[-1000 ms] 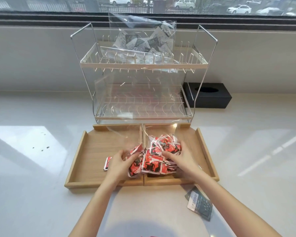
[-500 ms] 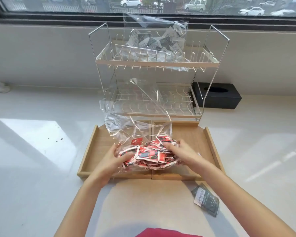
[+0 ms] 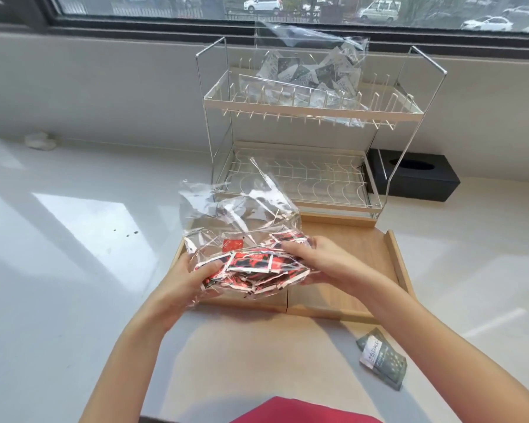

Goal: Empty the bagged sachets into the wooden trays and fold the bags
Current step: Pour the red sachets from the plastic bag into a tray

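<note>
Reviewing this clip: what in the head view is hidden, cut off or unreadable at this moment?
- Floor of the left wooden tray: covered by the clear bag of red sachets and the left hand.
- Left fingertips: tucked under the bag.
- Print on the red sachets: blurred by crinkled plastic and glare.
- Grey sachets in the second bag on the rack: too small to count.
- Text on the loose grey packet: too small.
- Both forearms: cut by the bottom edge.

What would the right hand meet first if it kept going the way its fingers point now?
The right hand points left, fingers already on the clear bag of red sachets. Pushed straight on, it would press through that bundle toward the left hand gripping the other side; depth is uncertain.
</note>
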The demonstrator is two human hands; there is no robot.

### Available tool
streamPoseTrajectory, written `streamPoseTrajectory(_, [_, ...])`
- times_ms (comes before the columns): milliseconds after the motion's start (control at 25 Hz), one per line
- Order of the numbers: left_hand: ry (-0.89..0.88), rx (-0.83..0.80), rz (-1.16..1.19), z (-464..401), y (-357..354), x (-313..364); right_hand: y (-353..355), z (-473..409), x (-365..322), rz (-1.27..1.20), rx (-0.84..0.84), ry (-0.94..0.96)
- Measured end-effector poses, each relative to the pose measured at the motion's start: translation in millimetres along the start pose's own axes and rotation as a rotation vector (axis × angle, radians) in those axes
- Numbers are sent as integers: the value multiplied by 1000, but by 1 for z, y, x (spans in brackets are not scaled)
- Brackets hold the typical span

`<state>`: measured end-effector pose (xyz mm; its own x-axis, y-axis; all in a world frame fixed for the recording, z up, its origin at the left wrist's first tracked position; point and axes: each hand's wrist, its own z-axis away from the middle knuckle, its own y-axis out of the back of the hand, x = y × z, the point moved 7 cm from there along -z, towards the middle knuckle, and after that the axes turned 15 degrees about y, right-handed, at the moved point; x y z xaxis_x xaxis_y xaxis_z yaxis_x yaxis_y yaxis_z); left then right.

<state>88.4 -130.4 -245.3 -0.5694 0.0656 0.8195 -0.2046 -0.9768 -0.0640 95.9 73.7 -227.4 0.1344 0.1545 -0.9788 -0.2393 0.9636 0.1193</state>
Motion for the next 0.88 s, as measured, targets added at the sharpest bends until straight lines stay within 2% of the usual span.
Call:
streamPoseTrajectory(160, [41,-18,62,7,-1,3,-3,3,2,57,-76,-25])
streamPoseTrajectory(280, [57,-53,54,16,-8,9,2,6,-9,-20,0,-2])
streamPoseTrajectory(440, [86,40,71,23,-2,16,8,11,-15,4,48,-25])
streamPoseTrajectory(720, [-62,106,-46,39,-5,46,16,13,-45,-42,80,113])
streamPoseTrajectory(880, [-108,70,-22,42,-5,66,21,7,-64,-45,55,128])
